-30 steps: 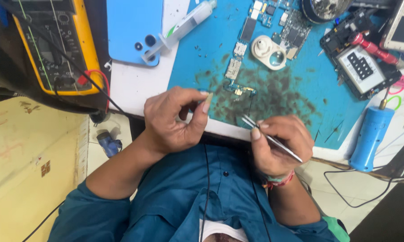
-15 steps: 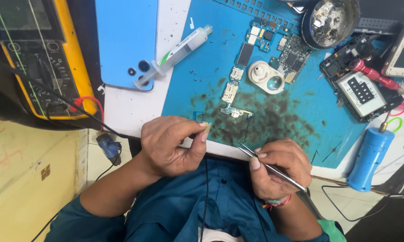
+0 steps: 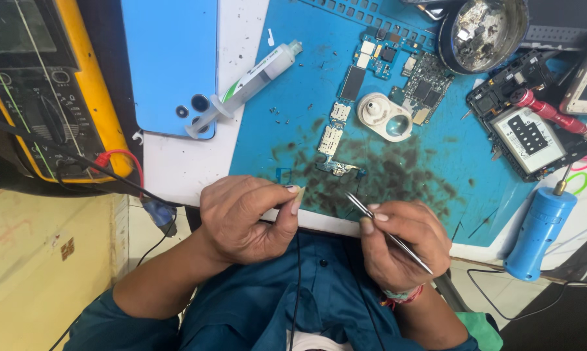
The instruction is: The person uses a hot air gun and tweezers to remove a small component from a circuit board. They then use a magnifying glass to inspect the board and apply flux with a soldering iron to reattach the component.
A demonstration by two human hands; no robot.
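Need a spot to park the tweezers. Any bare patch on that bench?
Two free patches: the white bench strip between the blue phone back and the blue mat, and the mat's stained front right above the right hand. Crowded: circuit boards, round lens piece and opened phone upper right.

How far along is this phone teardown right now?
Done: the blue phone back lies off to the side, and circuit boards sit loose on the blue mat.
In hand: the left hand pinches something tiny between its fingertips, while the right hand holds metal tweezers close to it.
Left: the boards and the dark frame remain apart, and the syringe lies untouched.
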